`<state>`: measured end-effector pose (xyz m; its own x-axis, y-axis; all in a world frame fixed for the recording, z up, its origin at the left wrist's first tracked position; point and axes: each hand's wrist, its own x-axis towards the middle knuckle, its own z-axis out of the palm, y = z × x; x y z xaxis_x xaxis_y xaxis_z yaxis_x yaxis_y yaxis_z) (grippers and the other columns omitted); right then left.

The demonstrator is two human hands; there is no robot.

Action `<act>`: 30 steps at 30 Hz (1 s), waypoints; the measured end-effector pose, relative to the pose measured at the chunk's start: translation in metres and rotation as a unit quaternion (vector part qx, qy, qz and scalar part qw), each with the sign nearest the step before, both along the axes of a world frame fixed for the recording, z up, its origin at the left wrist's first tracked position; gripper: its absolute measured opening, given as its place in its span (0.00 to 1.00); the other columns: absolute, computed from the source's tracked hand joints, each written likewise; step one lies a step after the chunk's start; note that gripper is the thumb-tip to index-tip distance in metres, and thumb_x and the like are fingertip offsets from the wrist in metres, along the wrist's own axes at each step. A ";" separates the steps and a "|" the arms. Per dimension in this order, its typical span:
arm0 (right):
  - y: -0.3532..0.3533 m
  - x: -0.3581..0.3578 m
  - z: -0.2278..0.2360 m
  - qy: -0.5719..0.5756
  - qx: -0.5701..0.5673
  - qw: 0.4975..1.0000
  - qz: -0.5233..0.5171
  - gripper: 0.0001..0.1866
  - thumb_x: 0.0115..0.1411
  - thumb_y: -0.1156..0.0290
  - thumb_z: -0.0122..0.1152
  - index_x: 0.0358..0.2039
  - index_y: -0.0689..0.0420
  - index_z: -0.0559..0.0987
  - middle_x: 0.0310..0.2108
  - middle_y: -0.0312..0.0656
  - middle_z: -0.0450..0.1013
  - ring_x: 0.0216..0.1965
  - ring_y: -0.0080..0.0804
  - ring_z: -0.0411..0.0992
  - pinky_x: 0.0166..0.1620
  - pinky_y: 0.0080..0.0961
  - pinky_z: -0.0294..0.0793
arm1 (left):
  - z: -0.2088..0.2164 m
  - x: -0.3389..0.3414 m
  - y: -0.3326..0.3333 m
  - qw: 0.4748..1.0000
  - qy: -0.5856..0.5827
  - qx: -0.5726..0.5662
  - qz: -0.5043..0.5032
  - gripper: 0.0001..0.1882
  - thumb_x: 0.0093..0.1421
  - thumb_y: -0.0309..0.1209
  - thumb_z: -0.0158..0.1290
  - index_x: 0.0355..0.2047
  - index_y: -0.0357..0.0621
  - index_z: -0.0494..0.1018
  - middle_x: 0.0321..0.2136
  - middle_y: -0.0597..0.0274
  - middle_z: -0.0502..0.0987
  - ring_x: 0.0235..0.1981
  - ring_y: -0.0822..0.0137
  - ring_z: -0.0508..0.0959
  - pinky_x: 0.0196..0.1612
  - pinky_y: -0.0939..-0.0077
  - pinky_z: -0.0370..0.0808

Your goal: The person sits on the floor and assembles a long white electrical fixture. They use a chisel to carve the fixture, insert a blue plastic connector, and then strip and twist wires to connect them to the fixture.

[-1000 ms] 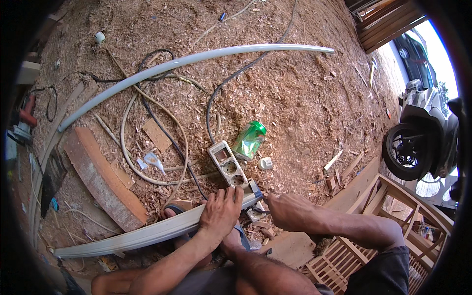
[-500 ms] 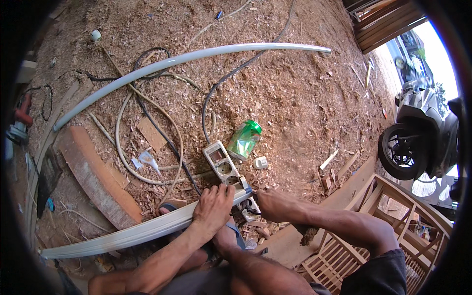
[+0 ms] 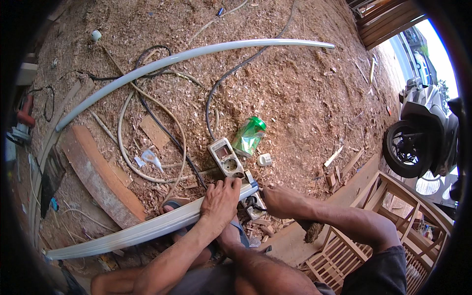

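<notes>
A long white tube-light fixture (image 3: 132,236) slants across my lap, its far left end low and its right end near the middle. My left hand (image 3: 220,202) is closed over it close to the right end. At that end, beside a dark blue piece, my right hand (image 3: 280,200) is closed in a fist; what it holds is hidden. A black cable lies just below the fist. Under the fixture's end runs a white power strip (image 3: 228,158), its middle covered. A green-lidded shiny container (image 3: 250,136) and a small white cap (image 3: 264,159) lie beside it.
A long white tube (image 3: 196,51) lies across the shavings-covered floor, over tangled cables (image 3: 177,115). A curved wooden board (image 3: 101,174) rests at left, near a red power tool (image 3: 24,118). At right are a slatted wooden frame (image 3: 339,255) and a parked motorbike (image 3: 418,132).
The view has shifted slightly, so most things sit a little differently in it. Both hands stay at the fixture's right end, holding much the same pose.
</notes>
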<state>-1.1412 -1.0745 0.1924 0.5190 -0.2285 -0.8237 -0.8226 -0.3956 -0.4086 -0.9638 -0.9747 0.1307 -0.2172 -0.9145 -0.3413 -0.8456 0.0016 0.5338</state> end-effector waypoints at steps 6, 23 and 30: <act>-0.007 0.005 0.002 0.015 -0.025 0.998 0.059 0.09 0.55 0.75 0.52 0.23 0.67 0.76 0.20 0.60 0.75 0.25 0.58 0.78 0.30 0.50 0.76 | 0.000 0.002 -0.002 1.000 0.007 0.016 -0.005 0.28 0.48 0.22 0.60 0.52 0.40 0.67 0.46 0.51 0.74 0.46 0.52 0.77 0.49 0.58 0.72; -0.006 -0.010 -0.009 -0.021 0.016 1.000 0.000 0.16 0.65 0.66 0.50 0.33 0.70 0.73 0.26 0.62 0.76 0.31 0.62 0.77 0.35 0.52 0.76 | 0.002 0.003 -0.006 1.000 0.024 0.006 0.000 0.28 0.46 0.22 0.62 0.48 0.40 0.66 0.42 0.50 0.75 0.45 0.50 0.78 0.49 0.57 0.73; -0.007 0.004 0.007 0.029 -0.002 0.999 0.031 0.11 0.59 0.73 0.51 0.32 0.71 0.72 0.22 0.62 0.76 0.27 0.59 0.79 0.31 0.54 0.76 | 0.002 0.002 -0.004 1.000 0.019 0.006 0.006 0.30 0.45 0.22 0.63 0.49 0.40 0.66 0.43 0.50 0.74 0.47 0.51 0.77 0.50 0.57 0.73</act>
<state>-1.1367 -1.0816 0.1995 0.4838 -0.2006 -0.8519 -0.8186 -0.4479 -0.3594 -0.9621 -0.9785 0.1329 -0.2199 -0.9125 -0.3448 -0.8245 -0.0150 0.5656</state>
